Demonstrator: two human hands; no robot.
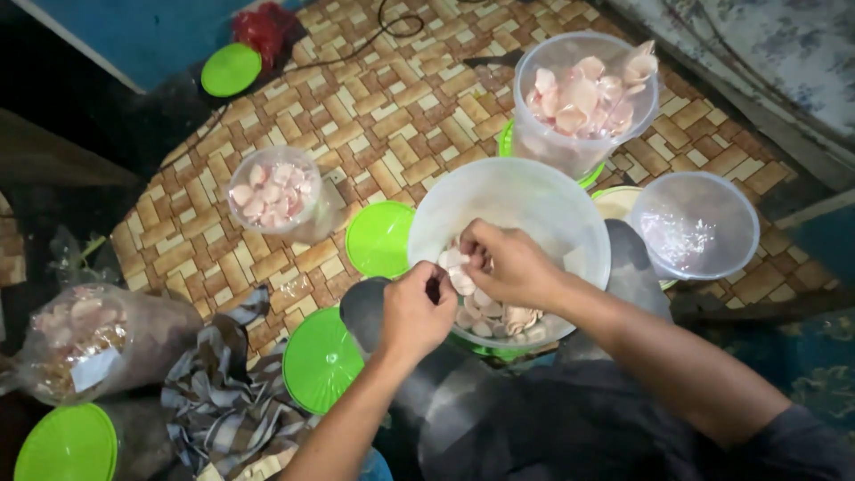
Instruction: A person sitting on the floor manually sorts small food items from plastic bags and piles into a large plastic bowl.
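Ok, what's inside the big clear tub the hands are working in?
The big clear tub holds a shallow layer of pale pink crackers along its near side. The right hand reaches inside it, the left hand sits at its rim; both cover some crackers.

Dim, warm overhead light, bright centre, dark corners, soft focus, slight blur, mild wide-angle edge distortion

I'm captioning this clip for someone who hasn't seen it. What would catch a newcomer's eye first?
First, both hands, the left hand and the right hand, meeting over the big clear tub of pale pink crackers in the middle. Next, the bright green lids scattered on the woven-pattern mat, and a heaped tub at the upper right.
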